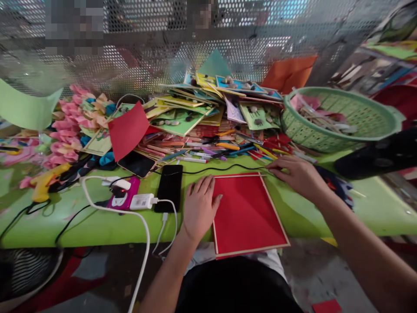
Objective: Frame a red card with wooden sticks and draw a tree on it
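Observation:
A red sheet (247, 213) edged with thin light wooden sticks lies at the table's front edge, its lower end overhanging. My left hand (201, 208) rests flat on its upper left corner, fingers stretched out and thumb on the red surface. Along the top edge runs a wooden stick (239, 175), its right end reaching just past the corner. My right hand (295, 176) is there, fingers bent together around that end; the fingertips are partly hidden. A black cable (224, 168) passes just behind the sheet.
Left of the sheet are a black phone (169, 187), a purple power strip (125, 195) with white cables, and a yellow glue gun (48, 180). Behind are scattered pens (198, 156), piled stone-decorated cards (182, 121) and pink paper flowers (67, 130). A green basket (368, 113) stands right.

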`<state>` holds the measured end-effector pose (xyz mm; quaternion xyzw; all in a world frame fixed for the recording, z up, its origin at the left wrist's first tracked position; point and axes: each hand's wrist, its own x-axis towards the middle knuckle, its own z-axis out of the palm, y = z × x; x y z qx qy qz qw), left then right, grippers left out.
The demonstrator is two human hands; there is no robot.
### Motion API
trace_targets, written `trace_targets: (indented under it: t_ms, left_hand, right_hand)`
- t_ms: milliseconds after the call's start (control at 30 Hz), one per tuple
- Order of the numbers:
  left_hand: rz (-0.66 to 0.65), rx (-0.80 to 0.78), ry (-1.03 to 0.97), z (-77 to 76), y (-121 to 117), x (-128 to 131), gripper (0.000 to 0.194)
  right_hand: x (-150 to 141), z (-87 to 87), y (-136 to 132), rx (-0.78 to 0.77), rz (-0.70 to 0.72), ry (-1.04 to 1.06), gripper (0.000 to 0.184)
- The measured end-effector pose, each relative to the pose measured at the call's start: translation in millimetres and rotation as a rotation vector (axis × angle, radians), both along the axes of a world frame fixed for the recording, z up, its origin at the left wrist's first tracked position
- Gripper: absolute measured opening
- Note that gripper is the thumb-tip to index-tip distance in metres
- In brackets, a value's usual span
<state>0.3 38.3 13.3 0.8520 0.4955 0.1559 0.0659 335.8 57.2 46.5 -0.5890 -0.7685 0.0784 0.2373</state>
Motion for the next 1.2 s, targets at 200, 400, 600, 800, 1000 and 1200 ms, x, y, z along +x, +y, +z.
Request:
trace_targets:
  t_ms: [200,400,600,800,1000,1200]
  left_hand:
    - [0.005,0.021,-0.001,-1.2,0,0,0.046]
    - [0.011,0.03,0.002,-2.1,0,0,0.046]
    - [0.004,0.032,0.005,-3.1,0,0,0.046]
    - [0.006,0.034,0.006,-2.5,0,-1,0.047]
    - [0.007,0.047,-0.018,-3.5,1,-1,0.045]
    - [0.02,0.099,-0.116,18.4,-3,4,0.045]
  right_hand:
    - [-7,-13.8,1,-0.069,0.026,-0.045,0.022]
    - [-9,-19.5,7,-0.057,0.019,-0.04,0.019]
    - [-7,-19.9,9,-0.051,0.052,-0.028,0.018]
    - [-5,-19.1,12,-0.047,0.082,-0.025,0.023]
    - [-5,-11.3,11,-0.042,0.111,-0.042,0.023]
    - [-2,8.3,-6,0.041,0.063,-0.085,0.026]
